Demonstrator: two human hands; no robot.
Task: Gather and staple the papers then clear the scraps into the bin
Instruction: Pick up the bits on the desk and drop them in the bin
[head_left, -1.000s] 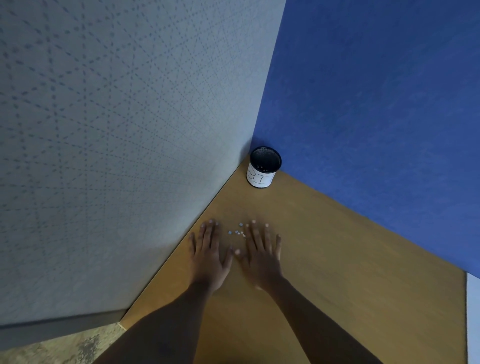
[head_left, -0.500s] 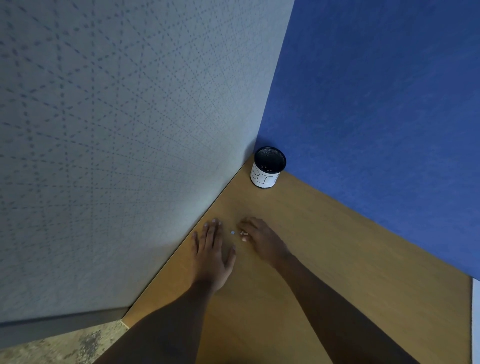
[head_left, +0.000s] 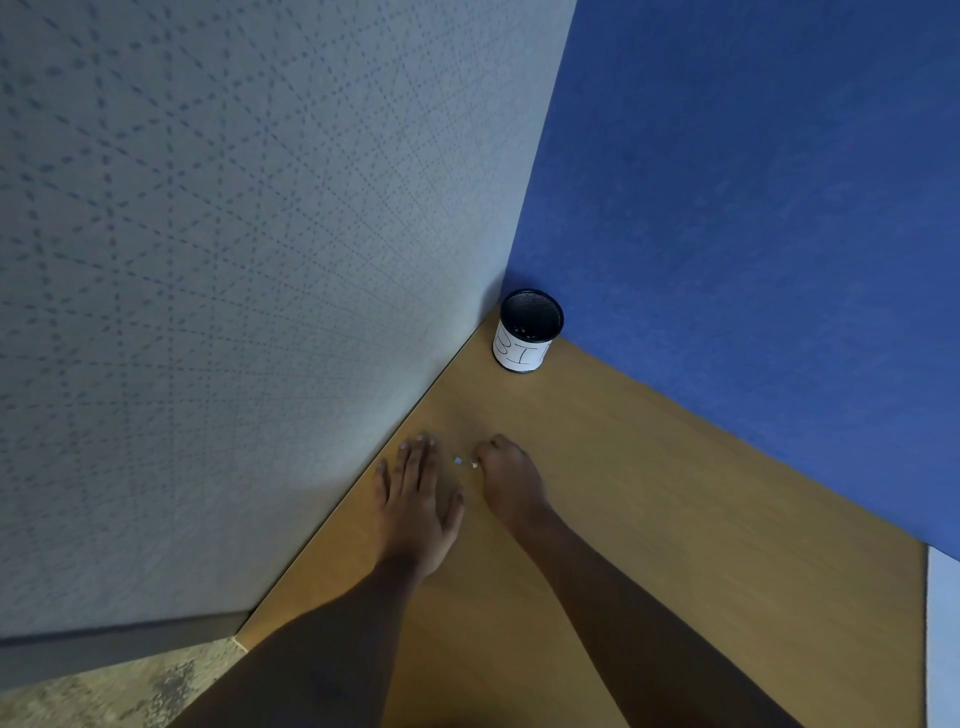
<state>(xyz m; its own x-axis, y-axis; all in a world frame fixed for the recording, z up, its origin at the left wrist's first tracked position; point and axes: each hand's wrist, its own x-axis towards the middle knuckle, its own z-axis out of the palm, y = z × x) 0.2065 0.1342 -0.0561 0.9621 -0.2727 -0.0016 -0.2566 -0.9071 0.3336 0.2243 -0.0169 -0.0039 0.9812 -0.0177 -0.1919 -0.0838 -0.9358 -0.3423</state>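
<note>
the paper scraps (head_left: 457, 461) are found in the gap between the hands, just beside the curled fingertips of the right hand (head_left: 511, 483); a pinch cannot be confirmed. the left hand (head_left: 415, 499) is laid flat, fingers straight. the mesh bin (head_left: 527, 338) is placed ahead of both, nearer the right.

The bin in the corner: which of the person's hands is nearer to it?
Right. The right hand, curled on the scraps, sits on the desk in front of the bin. The left hand lies flat, nearer the grey wall and slightly farther from the bin.
</note>
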